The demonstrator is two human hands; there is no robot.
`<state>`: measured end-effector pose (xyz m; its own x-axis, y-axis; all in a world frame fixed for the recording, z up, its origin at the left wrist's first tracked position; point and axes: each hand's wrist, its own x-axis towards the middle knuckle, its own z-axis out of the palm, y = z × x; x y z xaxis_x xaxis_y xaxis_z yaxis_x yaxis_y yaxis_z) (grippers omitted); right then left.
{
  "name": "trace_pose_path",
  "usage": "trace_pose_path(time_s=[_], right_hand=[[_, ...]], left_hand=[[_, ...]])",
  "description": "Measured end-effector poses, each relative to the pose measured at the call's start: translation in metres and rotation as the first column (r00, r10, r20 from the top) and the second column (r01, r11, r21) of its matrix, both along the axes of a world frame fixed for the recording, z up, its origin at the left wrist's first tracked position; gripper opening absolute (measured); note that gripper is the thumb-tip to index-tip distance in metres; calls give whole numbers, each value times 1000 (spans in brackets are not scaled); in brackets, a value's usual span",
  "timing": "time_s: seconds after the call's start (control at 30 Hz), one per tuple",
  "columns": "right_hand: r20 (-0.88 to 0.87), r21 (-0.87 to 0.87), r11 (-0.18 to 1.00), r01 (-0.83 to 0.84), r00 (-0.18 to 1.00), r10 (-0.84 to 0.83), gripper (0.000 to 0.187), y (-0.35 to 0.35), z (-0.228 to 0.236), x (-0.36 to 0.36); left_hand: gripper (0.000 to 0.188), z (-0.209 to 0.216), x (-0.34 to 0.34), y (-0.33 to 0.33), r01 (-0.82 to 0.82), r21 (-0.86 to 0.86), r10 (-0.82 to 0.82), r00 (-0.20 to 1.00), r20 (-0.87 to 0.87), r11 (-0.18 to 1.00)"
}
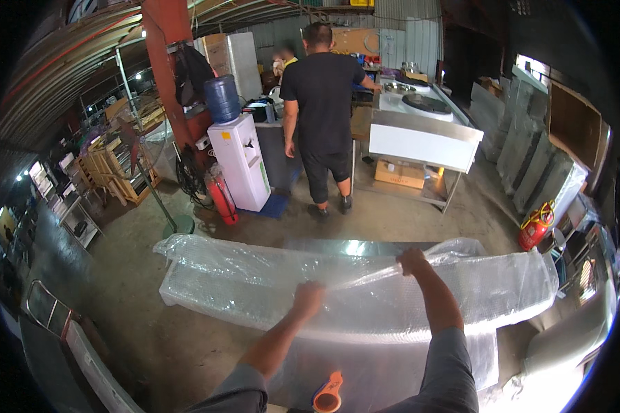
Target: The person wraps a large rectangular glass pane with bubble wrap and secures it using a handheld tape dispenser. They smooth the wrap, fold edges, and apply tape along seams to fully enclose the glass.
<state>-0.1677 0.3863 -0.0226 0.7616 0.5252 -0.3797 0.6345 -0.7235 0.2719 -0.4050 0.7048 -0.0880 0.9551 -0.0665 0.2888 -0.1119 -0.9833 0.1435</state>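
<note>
A long object wrapped in clear bubble wrap (234, 275) lies crosswise in front of me on a metal-topped table (393, 368). My left hand (308, 299) is closed on the wrap near its middle. Farther right and a little farther away, my right hand (411, 261) grips a gathered edge of the same sheet. Between both hands the film is pulled into a taut fold. Behind the wrap a bare strip of sheet metal (355, 246) shows. An orange tape dispenser (334, 383) rests on the table close to me, between my forearms.
Ahead, a person in black (320, 103) stands beside a steel counter (424, 141). To their left are a water dispenser (241, 162), a fire extinguisher (222, 196) and a standing fan (141, 158). Wrapped panels (527, 151) and another extinguisher (536, 227) stand at right.
</note>
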Motion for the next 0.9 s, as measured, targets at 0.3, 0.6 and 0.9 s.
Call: trace_pose_path(time_s=[0.3, 0.6, 0.9], right_hand=[[184, 112, 987, 114, 974, -133, 23, -46, -27, -30], [284, 455, 886, 84, 930, -234, 28, -71, -105, -73], [-46, 693, 708, 135, 989, -144, 46, -88, -101, -83]], left_hand=[[21, -3, -7, -8, -31, -118, 36, 999, 35, 993], [67, 83, 76, -99, -160, -297, 107, 977, -186, 942], [87, 33, 261, -391, -21, -27, 9, 920, -393, 999]])
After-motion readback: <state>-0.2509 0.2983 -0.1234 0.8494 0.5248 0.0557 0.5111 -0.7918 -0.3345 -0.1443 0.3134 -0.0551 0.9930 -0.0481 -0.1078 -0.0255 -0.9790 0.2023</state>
